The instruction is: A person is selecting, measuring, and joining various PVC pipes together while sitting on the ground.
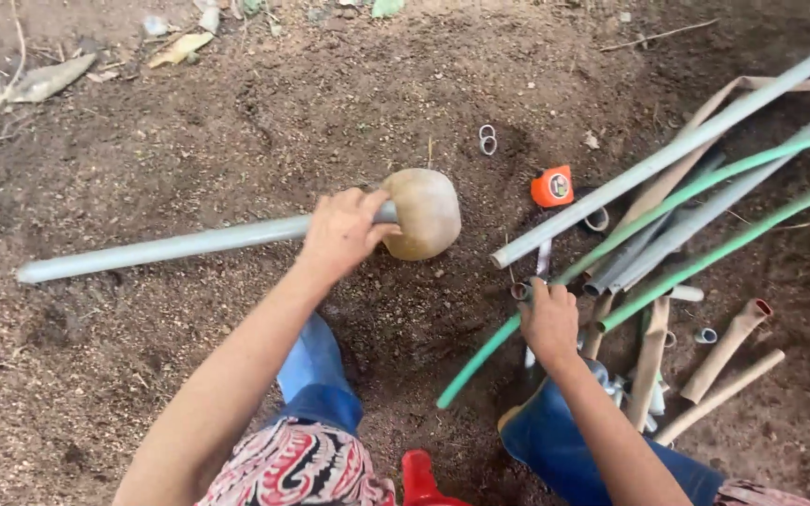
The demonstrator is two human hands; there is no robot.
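Note:
My left hand (344,230) grips a long grey pipe (161,248) that lies across the soil, its right end resting against a round tan stone (424,214). My right hand (549,319) is closed on something thin among a pile of pipes; it looks like a slim grey tool or pipe piece (542,258), partly hidden by the fingers. A green pipe (480,361) runs under that hand.
A pile of grey, green and tan pipes (686,206) lies to the right. An orange tape measure (552,186) and small metal rings (487,140) rest on the soil. A red object (421,480) sits between my knees. Dry leaves (44,80) lie upper left.

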